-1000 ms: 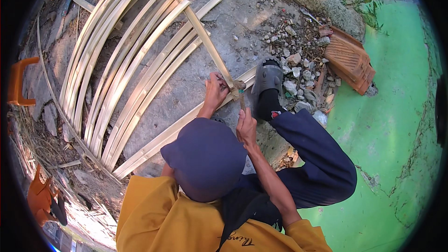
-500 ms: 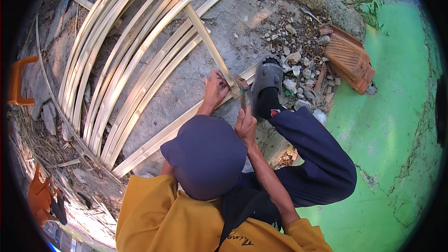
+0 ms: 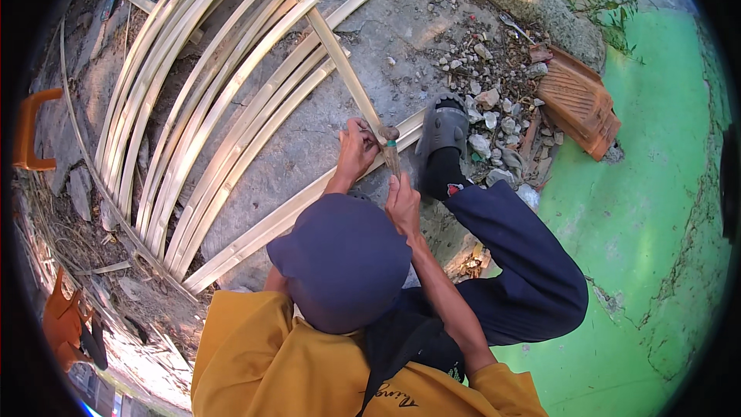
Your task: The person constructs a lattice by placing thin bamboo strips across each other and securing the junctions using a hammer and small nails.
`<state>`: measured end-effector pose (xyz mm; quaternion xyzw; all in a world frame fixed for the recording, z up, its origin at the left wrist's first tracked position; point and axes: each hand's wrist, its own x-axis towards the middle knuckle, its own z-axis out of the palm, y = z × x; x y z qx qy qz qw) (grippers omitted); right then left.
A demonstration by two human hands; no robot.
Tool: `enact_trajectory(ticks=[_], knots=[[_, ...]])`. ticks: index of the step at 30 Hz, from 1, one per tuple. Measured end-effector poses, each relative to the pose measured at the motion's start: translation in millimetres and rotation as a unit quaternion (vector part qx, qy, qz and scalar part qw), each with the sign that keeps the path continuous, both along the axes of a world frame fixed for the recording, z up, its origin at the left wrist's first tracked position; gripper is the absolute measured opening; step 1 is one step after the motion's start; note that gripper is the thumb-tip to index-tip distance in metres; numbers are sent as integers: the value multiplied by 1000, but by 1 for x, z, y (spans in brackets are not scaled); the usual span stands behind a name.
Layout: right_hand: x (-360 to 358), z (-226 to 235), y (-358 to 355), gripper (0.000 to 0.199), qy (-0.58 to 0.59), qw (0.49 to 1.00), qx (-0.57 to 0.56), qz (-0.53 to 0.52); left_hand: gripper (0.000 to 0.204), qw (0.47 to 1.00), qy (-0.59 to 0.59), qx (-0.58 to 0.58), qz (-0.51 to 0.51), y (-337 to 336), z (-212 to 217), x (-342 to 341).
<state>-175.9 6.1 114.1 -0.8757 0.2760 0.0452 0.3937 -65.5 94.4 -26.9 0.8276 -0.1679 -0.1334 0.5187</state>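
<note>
Both clenched: left grip (image 3: 356,150) on the bamboo strip (image 3: 332,38), right grip (image 3: 403,201) on the knife (image 3: 392,156), blade set into the strip's near end beside the shoe (image 3: 441,127). Looked mid-split; next likely needed steady pressure along the grain.

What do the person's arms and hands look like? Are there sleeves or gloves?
No gloves: both the left hand and the right hand are bare. The forearms are bare too. Mustard-yellow sleeves are pushed up the arms. No watch or rings show.
</note>
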Motion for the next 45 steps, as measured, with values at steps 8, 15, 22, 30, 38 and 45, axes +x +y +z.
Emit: enact_trajectory(ticks=[8, 15, 22, 30, 38, 45], knots=[[13, 0, 1, 19, -14, 1000, -12, -5, 56, 999, -25, -28, 24, -1, 4, 1], [-8, 12, 10, 20, -71, 996, 19, -50, 56, 1000, -1, -20, 11, 5, -2, 2], [-12, 14, 9, 18, 36, 999, 6, -18, 53, 999, 33, -30, 19, -3, 5, 1], [-14, 1, -5, 16, 29, 999, -15, -11, 53, 999, 41, -16, 0, 0, 3, 4], [-19, -4, -3, 16, 1, 999, -49, 5, 53, 997, 79, -22, -1, -1, 10, 3], [-16, 0, 1, 19, -55, 998, -28, -2, 53, 995, 89, -36, 4, 0, 6, 5]])
